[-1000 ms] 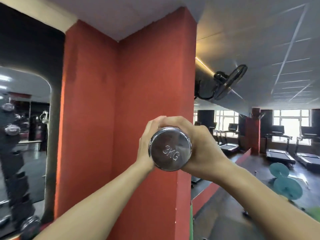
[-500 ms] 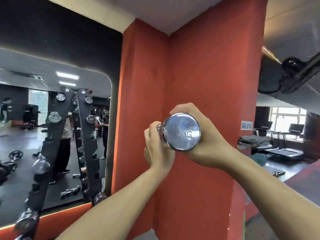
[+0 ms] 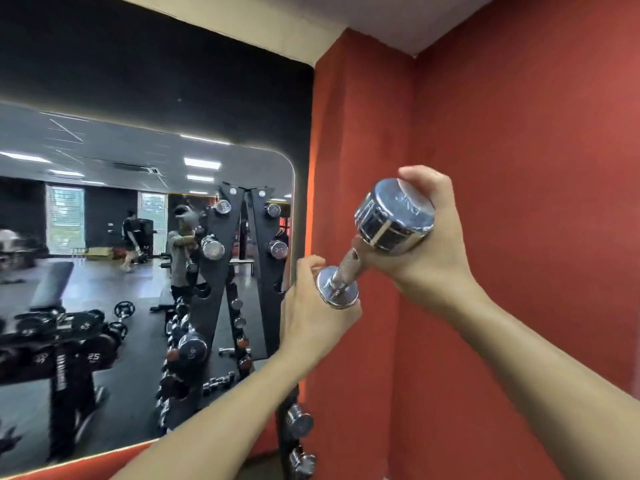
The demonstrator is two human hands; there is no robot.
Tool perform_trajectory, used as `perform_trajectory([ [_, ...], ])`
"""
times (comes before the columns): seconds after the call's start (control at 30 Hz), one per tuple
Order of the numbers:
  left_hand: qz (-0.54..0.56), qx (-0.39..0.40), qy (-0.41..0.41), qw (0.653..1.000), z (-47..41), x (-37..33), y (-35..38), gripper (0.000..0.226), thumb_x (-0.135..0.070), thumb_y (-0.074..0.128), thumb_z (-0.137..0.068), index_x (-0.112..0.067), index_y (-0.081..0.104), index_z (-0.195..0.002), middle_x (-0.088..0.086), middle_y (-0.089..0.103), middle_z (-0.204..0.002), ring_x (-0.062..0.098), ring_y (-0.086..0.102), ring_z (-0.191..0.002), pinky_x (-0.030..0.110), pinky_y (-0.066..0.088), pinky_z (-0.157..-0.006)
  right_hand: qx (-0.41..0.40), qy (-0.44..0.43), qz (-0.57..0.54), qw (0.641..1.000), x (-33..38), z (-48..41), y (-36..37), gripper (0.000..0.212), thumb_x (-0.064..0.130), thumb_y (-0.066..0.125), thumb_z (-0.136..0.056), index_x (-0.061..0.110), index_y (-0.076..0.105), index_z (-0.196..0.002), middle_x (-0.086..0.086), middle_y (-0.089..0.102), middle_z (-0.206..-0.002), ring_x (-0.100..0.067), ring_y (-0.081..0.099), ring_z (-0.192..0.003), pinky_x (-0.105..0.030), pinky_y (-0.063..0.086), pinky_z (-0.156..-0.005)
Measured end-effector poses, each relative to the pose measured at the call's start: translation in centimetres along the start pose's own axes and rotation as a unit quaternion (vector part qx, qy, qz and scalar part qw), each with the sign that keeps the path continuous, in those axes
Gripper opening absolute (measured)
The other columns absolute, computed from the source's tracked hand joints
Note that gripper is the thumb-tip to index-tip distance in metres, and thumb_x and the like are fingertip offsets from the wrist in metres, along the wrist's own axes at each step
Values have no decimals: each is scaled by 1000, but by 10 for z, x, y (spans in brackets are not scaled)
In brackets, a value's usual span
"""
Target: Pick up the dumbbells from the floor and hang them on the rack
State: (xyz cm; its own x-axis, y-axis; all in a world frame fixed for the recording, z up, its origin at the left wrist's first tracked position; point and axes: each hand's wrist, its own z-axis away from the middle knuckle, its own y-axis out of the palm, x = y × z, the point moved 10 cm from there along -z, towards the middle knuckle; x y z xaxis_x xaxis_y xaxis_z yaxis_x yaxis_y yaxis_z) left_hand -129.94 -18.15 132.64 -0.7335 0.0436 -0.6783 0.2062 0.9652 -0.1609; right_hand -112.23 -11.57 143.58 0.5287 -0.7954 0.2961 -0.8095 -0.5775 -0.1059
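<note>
Dumbbell (image 3: 347,264) slants up-right to down-left; right grip (image 3: 440,251) curls round the top head, left grip (image 3: 308,313) wraps the lower head, nearer the rack (image 3: 284,445) below.

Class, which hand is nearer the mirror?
Left. The left hand overlaps the mirror's right edge; the right hand is farther right, before the red wall; both grip the chrome dumbbell.

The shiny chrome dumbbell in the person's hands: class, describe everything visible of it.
The shiny chrome dumbbell has two round metal heads joined by a knurled handle. It is tilted: the right hand grips the upper near head, the left hand holds the lower far head, in front of a red wall.
</note>
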Motion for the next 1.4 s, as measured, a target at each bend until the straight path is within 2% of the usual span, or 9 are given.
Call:
perform_trajectory([
  [0.13, 61, 10, 5, 998, -20, 44, -22, 78, -52, 92, -52, -55, 44, -113, -28, 69, -102, -3, 70, -89, 28, 57, -82, -67, 32, -32, 997, -40, -19, 19, 88, -5, 90, -72, 18, 41, -141, 2, 63, -93, -7, 61, -72, -29, 60, -68],
  [0.27, 60, 9, 23, 998, -29, 67, -34, 81, -59, 95, -51, -53, 43, -112, -21, 70, -104, 12, 74, -95, 44, 59, -89, -108, 117, -95, 983, -97, -22, 29, 78, 2, 92, -75, 24, 47, -135, 9, 66, -86, -10, 68, -72, -40, 65, -56],
  [0.4, -112, 6, 115, 987, -29, 64, -37, 70, -76, 75, -59, -53, 30, -107, -34, 65, -85, -16, 60, -81, 22, 46, -70, -152, 181, -139, 962, -169, -13, 43, 70, 11, 93, -72, 29, 54, -128, 3, 68, -87, -15, 72, -70, -44, 64, -53],
  [0.5, -201, 24, 133, 970, -36, 77, -19, 71, -82, 64, -62, -48, 26, -112, -22, 59, -66, -1, 61, -62, 32, 51, -68, -155, 219, -169, 948, -231, -7, 58, 58, 16, 92, -70, 31, 59, -116, 13, 69, -78, -10, 73, -64, -41, 61, -50],
  [0.6, -198, 34, 101, 974, -52, 111, 3, 70, -79, 67, -62, -49, 24, -109, -17, 62, -69, 6, 64, -65, 37, 56, -69, -151, 260, -193, 934, -294, -3, 77, 51, 17, 92, -70, 25, 60, -110, 14, 69, -71, -7, 70, -58, -35, 59, -48],
  [0.8, -176, 32, 62, 982, -103, 167, 57, 76, -68, 79, -61, -52, 27, -113, -38, 59, -99, -5, 62, -82, 19, 45, -62, -115, 358, -243, 894, -423, -12, 111, 47, 21, 97, -71, 19, 59, -98, 12, 68, -61, -10, 69, -54, -29, 58, -50],
  [1.03, -148, -83, 84, 982, -150, 190, 94, 70, -65, 82, -61, -57, 34, -112, -32, 62, -105, 1, 68, -83, 22, 53, -69, -68, 487, -254, 833, -540, -18, 157, 62, 33, 100, -66, 15, 58, -109, -9, 74, -94, -13, 67, -58, -28, 57, -56],
  [1.2, -162, -150, 133, 966, -177, 189, 99, 49, -62, 72, -71, -57, 40, -107, -24, 64, -98, 5, 65, -83, 13, 46, -69, -2, 422, -257, 869, -574, -48, 181, 55, 37, 97, -64, 15, 61, -99, -4, 76, -71, -14, 70, -51, -25, 55, -47],
  [1.4, -192, -189, 208, 940, -233, 156, 97, 29, -56, 64, -83, -40, 45, -99, -3, 55, -62, 13, 53, -57, 29, 42, -58, 18, 333, -236, 913, -567, -127, 211, 53, 63, 85, -73, 24, 56, -96, 2, 75, -71, -17, 68, -54, -23, 46, -41],
])
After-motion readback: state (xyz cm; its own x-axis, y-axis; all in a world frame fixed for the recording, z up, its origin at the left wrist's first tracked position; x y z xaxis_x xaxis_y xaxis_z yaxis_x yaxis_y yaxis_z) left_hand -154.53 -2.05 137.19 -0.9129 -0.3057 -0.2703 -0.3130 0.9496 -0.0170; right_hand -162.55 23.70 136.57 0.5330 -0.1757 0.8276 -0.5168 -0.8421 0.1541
